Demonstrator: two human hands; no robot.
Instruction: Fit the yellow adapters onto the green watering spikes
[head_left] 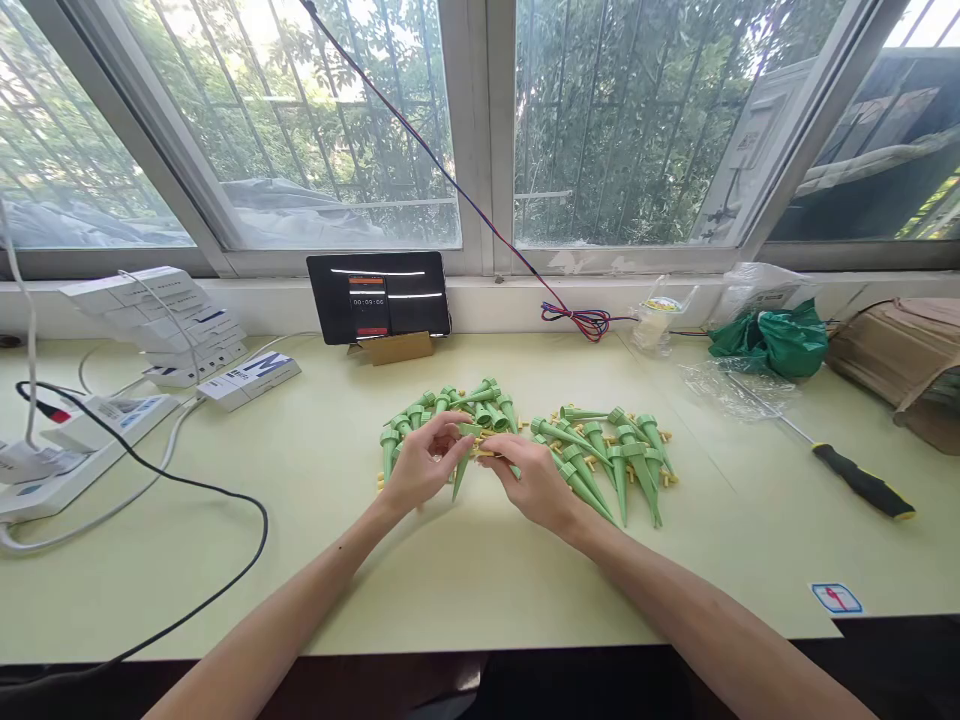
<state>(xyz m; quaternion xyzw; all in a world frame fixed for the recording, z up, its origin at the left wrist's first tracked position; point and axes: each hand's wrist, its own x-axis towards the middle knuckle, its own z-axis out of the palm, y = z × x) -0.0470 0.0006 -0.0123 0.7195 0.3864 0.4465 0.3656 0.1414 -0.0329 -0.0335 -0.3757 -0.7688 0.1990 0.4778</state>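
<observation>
My left hand [421, 464] is closed around a green cone-shaped plastic spike [463, 462], its tip pointing down toward me. My right hand [534, 478] pinches a small yellow part [487, 452] against the spike's wide end. Both hands meet above the pale green table [315, 560], in front of a loose heap of green spikes [450, 408]. A second group of green spikes [607, 450], with small yellow pieces among them, lies just right of my right hand.
A tablet [379, 296] showing a timer leans at the window sill. Stacked white boxes [169, 318], a power strip [67, 445] and a black cable [187, 485] fill the left. A screwdriver [855, 480], green bag [772, 340], plastic wrap and cardboard lie right.
</observation>
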